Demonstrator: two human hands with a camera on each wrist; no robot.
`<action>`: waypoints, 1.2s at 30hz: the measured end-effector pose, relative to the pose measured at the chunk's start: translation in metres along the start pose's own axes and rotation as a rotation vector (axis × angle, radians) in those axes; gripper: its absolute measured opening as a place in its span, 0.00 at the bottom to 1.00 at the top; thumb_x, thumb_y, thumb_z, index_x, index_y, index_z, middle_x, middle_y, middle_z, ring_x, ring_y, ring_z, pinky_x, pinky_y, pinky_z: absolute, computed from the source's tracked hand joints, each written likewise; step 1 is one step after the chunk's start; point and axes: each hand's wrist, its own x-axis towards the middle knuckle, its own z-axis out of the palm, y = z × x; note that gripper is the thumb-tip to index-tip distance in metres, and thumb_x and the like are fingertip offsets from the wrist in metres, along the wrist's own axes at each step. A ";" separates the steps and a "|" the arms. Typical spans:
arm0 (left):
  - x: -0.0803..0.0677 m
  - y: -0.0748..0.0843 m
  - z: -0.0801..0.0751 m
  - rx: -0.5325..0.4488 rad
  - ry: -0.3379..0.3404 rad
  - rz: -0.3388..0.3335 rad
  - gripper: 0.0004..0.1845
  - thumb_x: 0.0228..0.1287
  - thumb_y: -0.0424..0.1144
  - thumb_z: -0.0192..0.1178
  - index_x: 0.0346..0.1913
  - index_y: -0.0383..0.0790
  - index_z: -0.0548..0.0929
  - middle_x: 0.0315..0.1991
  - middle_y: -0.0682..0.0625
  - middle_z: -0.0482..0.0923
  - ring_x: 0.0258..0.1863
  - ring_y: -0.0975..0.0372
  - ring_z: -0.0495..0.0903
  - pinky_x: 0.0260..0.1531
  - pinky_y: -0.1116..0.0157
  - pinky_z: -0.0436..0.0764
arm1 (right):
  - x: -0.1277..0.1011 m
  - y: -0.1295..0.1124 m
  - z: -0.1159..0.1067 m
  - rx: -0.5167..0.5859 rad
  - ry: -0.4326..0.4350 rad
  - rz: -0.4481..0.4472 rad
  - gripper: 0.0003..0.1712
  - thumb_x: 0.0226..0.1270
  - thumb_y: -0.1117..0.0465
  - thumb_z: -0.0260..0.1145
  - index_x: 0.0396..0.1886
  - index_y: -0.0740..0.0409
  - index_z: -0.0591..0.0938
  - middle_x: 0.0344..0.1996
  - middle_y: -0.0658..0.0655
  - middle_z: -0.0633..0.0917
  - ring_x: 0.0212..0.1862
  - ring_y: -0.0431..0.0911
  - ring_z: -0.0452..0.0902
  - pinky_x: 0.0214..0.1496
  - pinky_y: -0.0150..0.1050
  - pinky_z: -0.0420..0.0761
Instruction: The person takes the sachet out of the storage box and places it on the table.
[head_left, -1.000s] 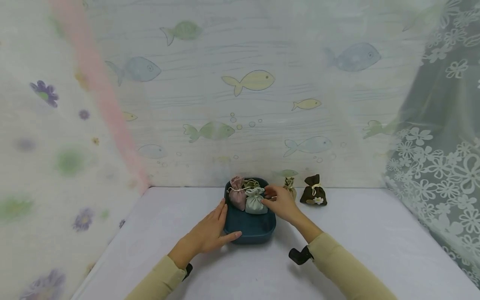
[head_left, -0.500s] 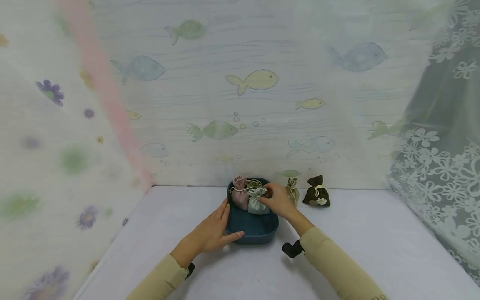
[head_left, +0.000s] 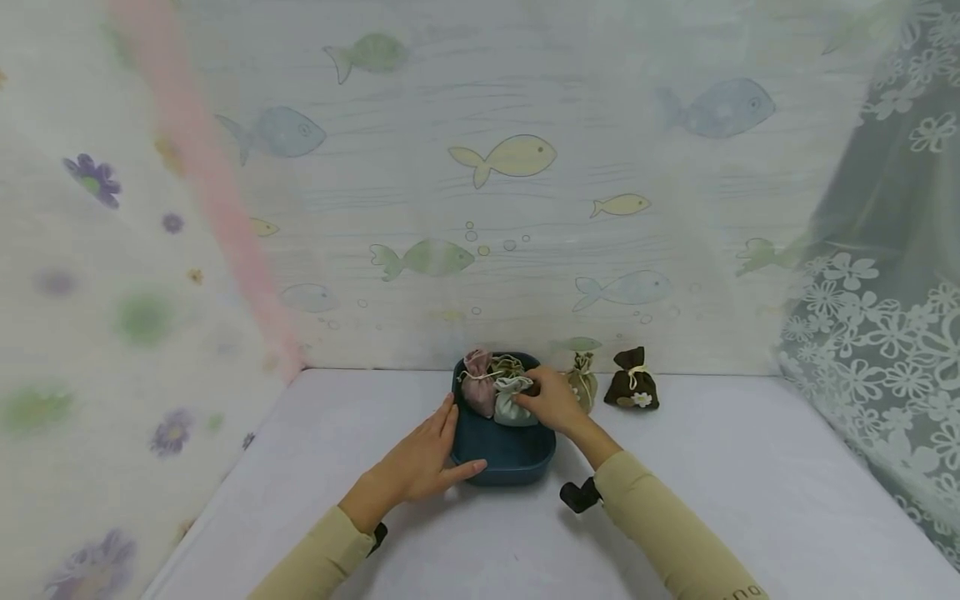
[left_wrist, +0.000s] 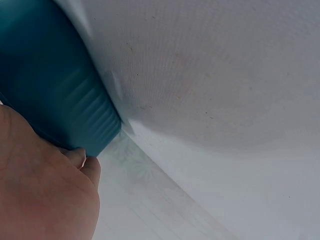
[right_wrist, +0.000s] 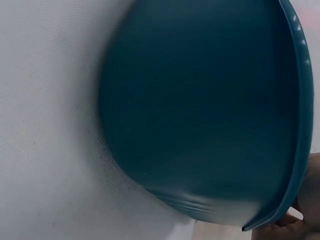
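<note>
White table (head_left: 712, 500): left hand (head_left: 420, 462) flat against teal tray (head_left: 502, 458); right hand (head_left: 551, 400) pinches grey pouch (head_left: 512, 400)

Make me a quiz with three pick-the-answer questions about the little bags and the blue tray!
1. Where is the dark brown bag?
A. inside the tray
B. on the table, right of the tray
C. in the left hand

2. How many bags lie in the blue tray?
A. three
B. one
C. six

3. What is the left hand doing?
A. lifting a bag
B. resting flat against the tray's side
C. making a fist in the air

Answers: 1 B, it stands apart by the wall. 2 A, pink, olive and pale green ones show. 3 B, its straight fingers touch the tray's near left side.
</note>
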 end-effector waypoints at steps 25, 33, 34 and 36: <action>0.001 -0.006 0.009 -0.004 0.034 0.023 0.62 0.66 0.80 0.40 0.80 0.27 0.49 0.83 0.38 0.37 0.81 0.47 0.49 0.75 0.47 0.60 | -0.017 -0.021 -0.022 0.055 -0.025 -0.090 0.11 0.70 0.60 0.71 0.48 0.61 0.85 0.42 0.56 0.83 0.42 0.46 0.78 0.42 0.40 0.80; 0.002 -0.005 0.007 -0.006 0.029 0.007 0.61 0.66 0.80 0.42 0.80 0.28 0.50 0.83 0.38 0.37 0.81 0.47 0.49 0.75 0.46 0.59 | -0.029 -0.032 -0.039 0.064 -0.035 -0.163 0.09 0.70 0.61 0.71 0.44 0.60 0.85 0.41 0.55 0.83 0.43 0.45 0.79 0.44 0.39 0.82; 0.002 -0.004 0.007 -0.004 0.027 0.004 0.61 0.66 0.80 0.42 0.81 0.28 0.50 0.83 0.39 0.37 0.81 0.47 0.49 0.75 0.47 0.59 | -0.031 -0.032 -0.041 0.052 -0.031 -0.165 0.08 0.70 0.61 0.72 0.44 0.59 0.85 0.40 0.54 0.84 0.42 0.44 0.79 0.44 0.38 0.82; 0.002 -0.003 0.006 0.002 0.016 -0.002 0.62 0.66 0.81 0.41 0.81 0.29 0.49 0.83 0.39 0.37 0.81 0.48 0.49 0.75 0.48 0.59 | -0.034 -0.033 -0.047 0.039 -0.032 -0.164 0.08 0.70 0.61 0.71 0.44 0.59 0.85 0.40 0.53 0.83 0.40 0.44 0.78 0.41 0.38 0.82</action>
